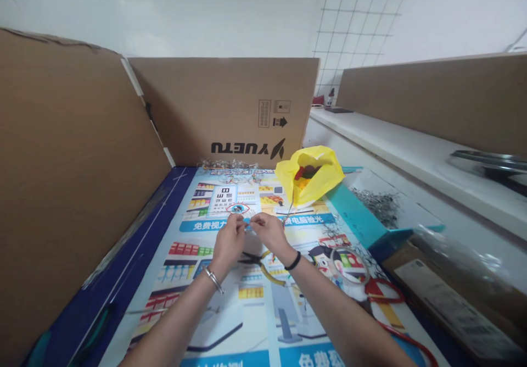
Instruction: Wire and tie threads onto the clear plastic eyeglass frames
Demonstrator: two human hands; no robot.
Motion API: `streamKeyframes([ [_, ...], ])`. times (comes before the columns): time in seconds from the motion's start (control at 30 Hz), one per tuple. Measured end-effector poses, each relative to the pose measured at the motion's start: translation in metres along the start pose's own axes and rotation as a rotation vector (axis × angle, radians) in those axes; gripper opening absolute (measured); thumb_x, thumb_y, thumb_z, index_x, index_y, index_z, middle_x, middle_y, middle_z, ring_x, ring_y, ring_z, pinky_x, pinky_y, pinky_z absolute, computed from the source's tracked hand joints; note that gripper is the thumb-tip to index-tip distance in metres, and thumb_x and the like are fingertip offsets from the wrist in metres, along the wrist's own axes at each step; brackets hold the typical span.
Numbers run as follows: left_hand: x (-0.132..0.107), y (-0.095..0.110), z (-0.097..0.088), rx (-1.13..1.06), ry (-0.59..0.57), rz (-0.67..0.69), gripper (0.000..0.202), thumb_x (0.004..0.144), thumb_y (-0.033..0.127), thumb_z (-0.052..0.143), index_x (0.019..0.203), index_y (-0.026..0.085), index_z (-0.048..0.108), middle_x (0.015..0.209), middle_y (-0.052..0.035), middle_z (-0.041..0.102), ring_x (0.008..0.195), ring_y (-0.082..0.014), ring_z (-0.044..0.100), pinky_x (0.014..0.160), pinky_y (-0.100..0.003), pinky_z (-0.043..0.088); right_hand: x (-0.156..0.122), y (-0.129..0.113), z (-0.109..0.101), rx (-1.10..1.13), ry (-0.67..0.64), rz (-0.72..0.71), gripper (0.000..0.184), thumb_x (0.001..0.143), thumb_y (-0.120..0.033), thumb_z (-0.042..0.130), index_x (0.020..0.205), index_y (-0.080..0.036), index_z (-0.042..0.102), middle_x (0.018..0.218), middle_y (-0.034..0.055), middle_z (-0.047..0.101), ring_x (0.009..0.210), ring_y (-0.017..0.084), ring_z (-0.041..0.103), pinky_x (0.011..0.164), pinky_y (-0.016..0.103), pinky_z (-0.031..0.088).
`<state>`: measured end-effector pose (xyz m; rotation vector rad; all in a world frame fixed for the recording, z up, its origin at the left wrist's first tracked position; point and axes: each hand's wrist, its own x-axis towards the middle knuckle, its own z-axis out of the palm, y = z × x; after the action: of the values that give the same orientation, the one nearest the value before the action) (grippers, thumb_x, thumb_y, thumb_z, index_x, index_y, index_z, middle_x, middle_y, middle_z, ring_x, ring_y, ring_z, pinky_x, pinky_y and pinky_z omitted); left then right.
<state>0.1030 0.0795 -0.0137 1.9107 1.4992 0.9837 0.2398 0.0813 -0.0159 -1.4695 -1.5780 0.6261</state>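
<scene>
My left hand (231,242) and my right hand (269,232) meet over the printed poster (222,306), fingertips nearly touching. Both hands are closed in a pinch. Whatever lies between the fingertips is too small to name. Just below them, between my wrists, pliers (267,272) with yellow handles and dark jaws lie on the poster. A yellow plastic bag (325,188) stands beyond my right hand, its mouth showing red, orange and dark contents. Thin wire pieces (329,229) are scattered to the right of that hand.
Red-handled scissors (385,291) and a clear ring-shaped roll (349,266) lie by my right forearm. On the right, a teal box (362,221) holds tangled wire beside a labelled carton (444,301). Cardboard walls (222,103) enclose the back and left. A green-handled tool (96,326) lies lower left.
</scene>
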Motion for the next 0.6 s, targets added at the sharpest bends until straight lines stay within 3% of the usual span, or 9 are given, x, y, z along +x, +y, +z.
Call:
streamKeyframes([
  [0.23, -0.005, -0.001, 0.0, 0.032, -0.038, -0.017, 0.023, 0.083, 0.014, 0.038, 0.104, 0.022, 0.045, 0.094, -0.0044, 0.067, 0.085, -0.0173, 0.064, 0.074, -0.029, 0.047, 0.002, 0.008, 0.004, 0.176, -0.015, 0.044, 0.014, 0.072, -0.026, 0.051, 0.07, -0.019, 0.063, 0.066, -0.0008, 0.065, 0.061, 0.013, 0.059, 0.057, 0.023, 0.044],
  [0.43, -0.006, -0.002, -0.002, 0.165, 0.057, 0.118, 0.021, 0.08, 0.012, 0.041, 0.095, 0.021, 0.053, 0.092, -0.0047, 0.064, 0.092, -0.0194, 0.058, 0.08, -0.032, 0.044, 0.0, 0.007, 0.01, 0.232, -0.011, 0.054, 0.012, 0.07, -0.025, 0.053, 0.07, -0.019, 0.064, 0.067, -0.0004, 0.065, 0.064, 0.014, 0.06, 0.06, 0.024, 0.045],
  [0.6, -0.003, -0.007, -0.004, 0.172, 0.062, 0.15, 0.023, 0.08, 0.013, 0.041, 0.096, 0.022, 0.054, 0.091, -0.0039, 0.064, 0.091, -0.0193, 0.057, 0.08, -0.031, 0.044, -0.001, 0.004, 0.014, 0.255, 0.001, 0.06, 0.013, 0.07, -0.026, 0.054, 0.072, -0.018, 0.064, 0.07, 0.0012, 0.066, 0.067, 0.015, 0.06, 0.064, 0.025, 0.045],
])
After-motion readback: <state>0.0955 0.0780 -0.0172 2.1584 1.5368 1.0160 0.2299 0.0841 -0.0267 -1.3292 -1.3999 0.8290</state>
